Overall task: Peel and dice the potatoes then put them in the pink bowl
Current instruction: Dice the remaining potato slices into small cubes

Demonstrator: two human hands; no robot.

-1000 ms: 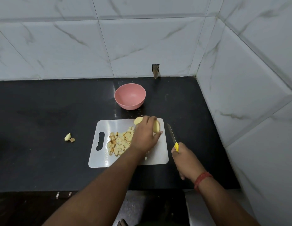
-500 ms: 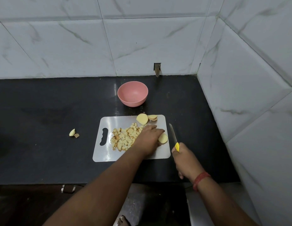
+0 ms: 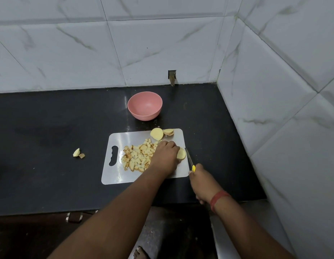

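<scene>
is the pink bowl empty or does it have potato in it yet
Empty: the round pink bowl shows only bare pink inside, while the diced potato pieces lie on the white cutting board.

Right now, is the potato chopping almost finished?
Partly. A pile of diced potato lies on the cutting board. The left hand holds a potato slice; the right hand grips the knife. Two potato pieces wait. The pink bowl is empty.
</scene>
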